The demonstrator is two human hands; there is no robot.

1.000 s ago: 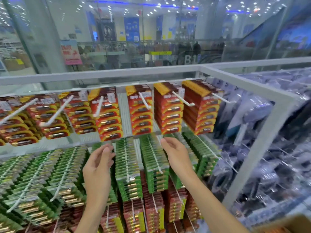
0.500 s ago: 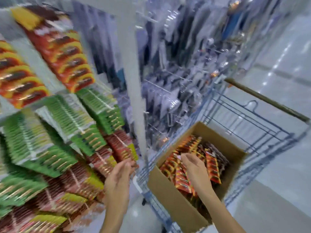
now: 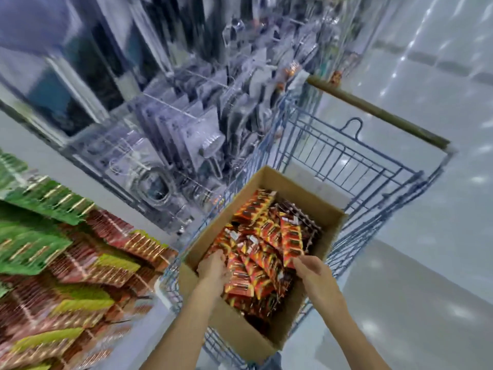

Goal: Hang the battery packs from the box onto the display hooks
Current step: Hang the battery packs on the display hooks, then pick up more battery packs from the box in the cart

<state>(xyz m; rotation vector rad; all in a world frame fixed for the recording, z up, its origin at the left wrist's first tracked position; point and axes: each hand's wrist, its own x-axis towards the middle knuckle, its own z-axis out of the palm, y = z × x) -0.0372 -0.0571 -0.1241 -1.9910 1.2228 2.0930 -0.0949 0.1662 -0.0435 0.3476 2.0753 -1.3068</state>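
- The battery packs [image 3: 266, 236] lay heaped in the cardboard box [image 3: 324, 206], which sat in the shopping cart [image 3: 378, 113].
- Our left hand [image 3: 213, 268] rested in the pile, its fingers hidden, so we couldn't tell its grip.
- Our right hand [image 3: 313, 271] met one pack's edge; we couldn't tell whether it pinched.

Left hand [image 3: 213, 268] and right hand [image 3: 310, 271] touch battery packs [image 3: 266, 236] in the box [image 3: 328, 206], inside a cart [image 3: 346, 156].

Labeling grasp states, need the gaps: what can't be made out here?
Head view only.
Left hand: fingertips buried among the battery packs; grip unclear.
Right hand: fingers at a pack's edge, blurred; pinch or touch unclear.
Pack labels: motion blur.
Box floor: covered by packs.
Display hooks: lost in blurred hanging stock, left edge.
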